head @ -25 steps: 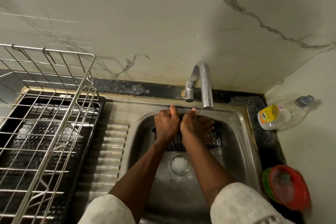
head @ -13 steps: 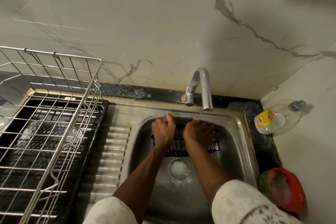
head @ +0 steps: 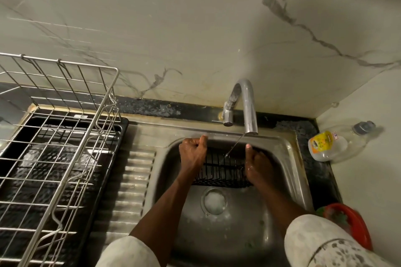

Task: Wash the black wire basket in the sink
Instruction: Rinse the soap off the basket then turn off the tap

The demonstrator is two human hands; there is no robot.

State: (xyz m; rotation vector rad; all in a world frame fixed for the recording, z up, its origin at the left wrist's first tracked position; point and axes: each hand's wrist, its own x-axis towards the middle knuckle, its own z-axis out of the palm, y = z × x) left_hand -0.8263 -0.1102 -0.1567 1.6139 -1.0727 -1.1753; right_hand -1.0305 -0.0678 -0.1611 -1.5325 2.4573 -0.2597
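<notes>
Basket [head: 220,172] in sink [head: 289,158] under tap [head: 249,110] trickle, left hand [head: 193,155] and right hand [head: 259,166] fingers curled round its ends; wet wires may slip, basket could drop and bang the sink

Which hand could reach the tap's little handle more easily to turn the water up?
Probably the left hand: it grips the left end of the black wire basket, just below the tap lever. The right hand holds the other end below the spout, farther from the lever.

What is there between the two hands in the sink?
Head view: the black wire basket, gripped at its ends by the left hand and right hand; a thin water stream falls onto it.
</notes>
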